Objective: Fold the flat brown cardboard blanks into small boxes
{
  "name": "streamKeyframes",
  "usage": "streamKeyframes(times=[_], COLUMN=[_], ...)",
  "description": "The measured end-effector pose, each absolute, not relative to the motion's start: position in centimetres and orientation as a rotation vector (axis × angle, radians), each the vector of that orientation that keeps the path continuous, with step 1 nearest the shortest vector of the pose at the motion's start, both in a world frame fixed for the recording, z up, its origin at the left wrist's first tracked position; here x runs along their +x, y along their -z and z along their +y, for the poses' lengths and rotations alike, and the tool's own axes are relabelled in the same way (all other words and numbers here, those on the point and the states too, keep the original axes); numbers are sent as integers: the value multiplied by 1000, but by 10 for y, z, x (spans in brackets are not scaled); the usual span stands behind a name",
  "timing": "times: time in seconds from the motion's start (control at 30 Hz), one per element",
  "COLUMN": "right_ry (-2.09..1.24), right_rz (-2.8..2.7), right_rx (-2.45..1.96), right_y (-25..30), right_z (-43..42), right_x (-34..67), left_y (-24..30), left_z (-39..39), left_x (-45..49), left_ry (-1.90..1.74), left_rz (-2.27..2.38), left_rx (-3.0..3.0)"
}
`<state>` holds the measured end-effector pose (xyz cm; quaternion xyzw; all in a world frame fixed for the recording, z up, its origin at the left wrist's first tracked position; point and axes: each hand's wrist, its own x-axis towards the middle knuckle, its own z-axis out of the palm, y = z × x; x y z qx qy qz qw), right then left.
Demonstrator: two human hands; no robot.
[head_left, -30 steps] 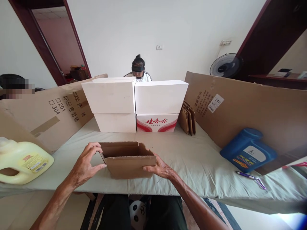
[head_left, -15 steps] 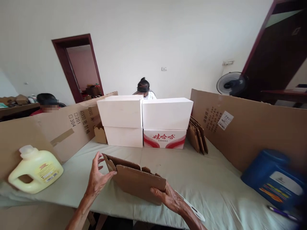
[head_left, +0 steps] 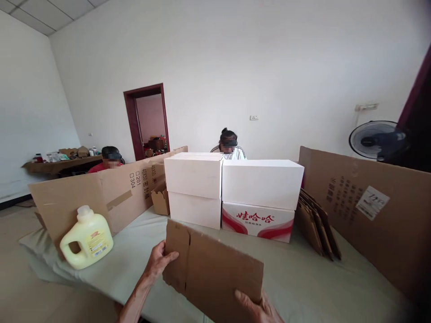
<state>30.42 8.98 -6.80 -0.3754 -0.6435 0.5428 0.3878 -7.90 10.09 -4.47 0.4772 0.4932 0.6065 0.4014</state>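
Flattened carton (head_left: 212, 273) held tilted above the bench (head_left: 303, 278), close to me: my left hand (head_left: 158, 262) pinches its left edge, my right hand (head_left: 257, 307) clasps its lower edge. Even pressure on both sides, I judge, holds the panels flush.

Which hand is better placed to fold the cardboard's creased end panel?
Left, probably. The left hand has its thumb on the creased end panel of the cardboard piece; the right hand grips its lower edge, supporting it.
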Motion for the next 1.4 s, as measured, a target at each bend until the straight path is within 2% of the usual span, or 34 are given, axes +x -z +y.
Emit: streamKeyframes(times=[0.17, 0.43, 0.6, 0.97, 1.1, 1.4], right_ry=[-1563, -1669, -1649, -1705, -1716, -1418], right_rz=[-1416, -1177, -1106, -1415, -1458, -1588], right_rx=[-903, -825, -838, -710, -807, -933], right_y=[36, 46, 54, 61, 69, 57], right_z=[88, 67, 58, 26, 16, -3], right_x=[293, 306, 319, 333, 337, 363], left_y=[21, -1, 12, 57, 69, 66], left_z=[99, 76, 65, 77, 86, 102], left_x=[-82, -70, -63, -85, -91, -52], left_ry=[-1497, -1271, -1104, -1052, -993, -873], left_rz=[1356, 1231, 1149, 1424, 1470, 1639], left_rx=[1150, 1139, 1135, 1163, 1133, 1335])
